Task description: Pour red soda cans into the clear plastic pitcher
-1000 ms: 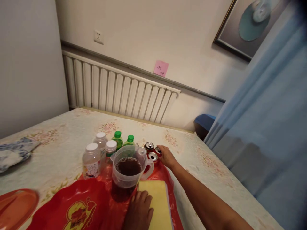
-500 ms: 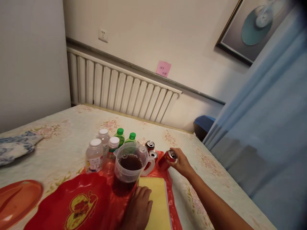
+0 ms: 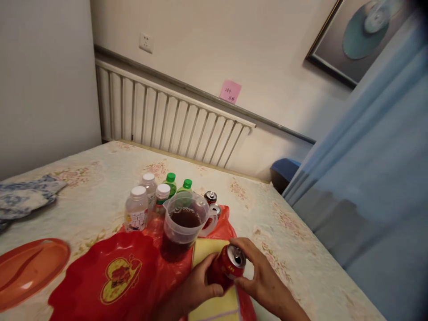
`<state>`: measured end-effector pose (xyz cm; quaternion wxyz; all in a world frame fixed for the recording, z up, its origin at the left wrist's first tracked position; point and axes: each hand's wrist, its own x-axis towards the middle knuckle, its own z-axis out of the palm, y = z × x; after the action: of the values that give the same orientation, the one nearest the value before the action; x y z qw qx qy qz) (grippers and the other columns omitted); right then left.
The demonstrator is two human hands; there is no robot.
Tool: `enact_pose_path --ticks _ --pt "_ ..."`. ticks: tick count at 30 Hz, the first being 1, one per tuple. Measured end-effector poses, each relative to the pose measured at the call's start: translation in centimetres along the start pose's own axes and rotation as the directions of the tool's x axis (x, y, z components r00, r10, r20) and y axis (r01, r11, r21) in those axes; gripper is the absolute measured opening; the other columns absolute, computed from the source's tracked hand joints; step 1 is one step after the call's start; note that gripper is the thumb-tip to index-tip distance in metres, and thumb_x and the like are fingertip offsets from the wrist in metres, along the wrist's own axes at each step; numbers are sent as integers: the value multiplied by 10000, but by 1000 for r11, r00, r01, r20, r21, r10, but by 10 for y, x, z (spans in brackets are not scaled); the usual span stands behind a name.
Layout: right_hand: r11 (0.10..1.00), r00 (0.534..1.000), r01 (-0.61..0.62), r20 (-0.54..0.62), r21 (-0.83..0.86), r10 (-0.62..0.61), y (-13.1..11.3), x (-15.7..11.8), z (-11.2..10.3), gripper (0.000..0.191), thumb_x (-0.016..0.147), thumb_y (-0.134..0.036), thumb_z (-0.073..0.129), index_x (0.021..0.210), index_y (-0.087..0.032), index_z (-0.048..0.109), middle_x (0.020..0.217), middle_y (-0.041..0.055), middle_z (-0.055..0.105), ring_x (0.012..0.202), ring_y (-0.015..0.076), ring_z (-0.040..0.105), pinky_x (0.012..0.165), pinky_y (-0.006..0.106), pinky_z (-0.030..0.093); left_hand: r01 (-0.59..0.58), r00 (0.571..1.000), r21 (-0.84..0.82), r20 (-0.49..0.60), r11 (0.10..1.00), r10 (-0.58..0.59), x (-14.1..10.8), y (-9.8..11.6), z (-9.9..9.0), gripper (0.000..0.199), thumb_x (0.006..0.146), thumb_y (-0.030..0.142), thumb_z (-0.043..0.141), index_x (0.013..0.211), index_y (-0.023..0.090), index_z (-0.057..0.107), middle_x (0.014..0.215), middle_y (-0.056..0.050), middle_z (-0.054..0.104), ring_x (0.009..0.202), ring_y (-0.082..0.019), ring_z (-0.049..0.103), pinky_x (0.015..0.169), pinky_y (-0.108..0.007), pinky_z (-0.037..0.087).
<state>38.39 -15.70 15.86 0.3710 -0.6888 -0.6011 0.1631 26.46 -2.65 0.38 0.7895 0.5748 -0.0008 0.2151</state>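
A red drink can [image 3: 224, 267] with an opened top is held between both hands, tilted a little, above a flat yellow piece with a pale purple edge [image 3: 209, 247]. My right hand [image 3: 264, 278] grips it from the right, thumb in front and fingers at the far side. From the left, my left hand [image 3: 197, 285] curves around its lower body. Beside them stands a clear plastic measuring jug [image 3: 175, 249] of dark brown liquid. Two more cans, one dark-topped [image 3: 210, 197] and one partly hidden [image 3: 216, 208], stand behind the jug's handle.
Left of the jug are white-capped bottles [image 3: 136, 209] and green-capped bottles [image 3: 170, 180]. A red scalloped tray [image 3: 83, 272] and an orange oval dish [image 3: 40, 263] lie at the lower left. Red plastic sheeting [image 3: 227, 225] covers part of the flowered tablecloth [image 3: 247, 200].
My right hand has brought the can from the sheet's right edge nearer to me, over the yellow piece. My left hand has risen off that piece and closed around the can.
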Motion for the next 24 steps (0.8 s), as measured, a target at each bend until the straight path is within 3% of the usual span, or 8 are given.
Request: enact_pose_path --ticks 5,7,10,16,20,24 --pt "996 996 -74 -44 46 76 1 -5 11 692 705 -138 724 1361 -247 535 1404 95 541 1308 287 499 1142 473 346 74 993 -178 105 981 -56 1 8 6 817 576 315 863 1308 206 516 1135 -71 638 997 -256 607 846 -362 484" --pt "991 989 -112 -91 76 118 6 -8 18 738 715 -166 739 1406 -256 500 1440 95 528 1335 294 486 1153 492 341 76 994 -172 86 982 -62 0 14 6 756 588 269 848 1274 208 537 1101 -58 646 975 -243 614 829 -350 491" --pt "989 972 -110 -197 102 129 18 -13 30 785 709 -194 767 1432 -276 473 1436 86 548 1325 302 510 1124 510 394 36 999 -79 10 996 -35 -1 24 6 704 638 225 819 1283 205 536 1166 -75 647 1090 -270 595 919 -375 483" --pt "997 939 -12 -343 -70 -13 23 -20 44 747 749 -209 769 1427 -287 466 1423 91 555 1310 325 526 1093 540 440 9 999 -9 -44 1000 -10 0 26 5 751 674 214 806 1352 199 486 1292 -108 619 1179 -295 582 1012 -421 465" --pt "965 935 86 -315 -249 -165 15 -22 42 636 843 -227 694 1427 -320 463 1471 85 499 1345 323 486 1113 541 415 10 998 15 -59 1000 -9 1 25 5 757 672 228 816 1354 194 489 1313 -115 611 1192 -302 574 1022 -423 461" --pt "948 942 102 -276 -301 -189 15 -23 42 577 874 -252 655 1414 -344 472 1487 72 474 1342 316 488 1095 520 442 13 999 -3 -41 1000 -13 1 30 6 764 667 232 820 1357 197 493 1340 -115 596 1218 -308 557 1041 -428 446"
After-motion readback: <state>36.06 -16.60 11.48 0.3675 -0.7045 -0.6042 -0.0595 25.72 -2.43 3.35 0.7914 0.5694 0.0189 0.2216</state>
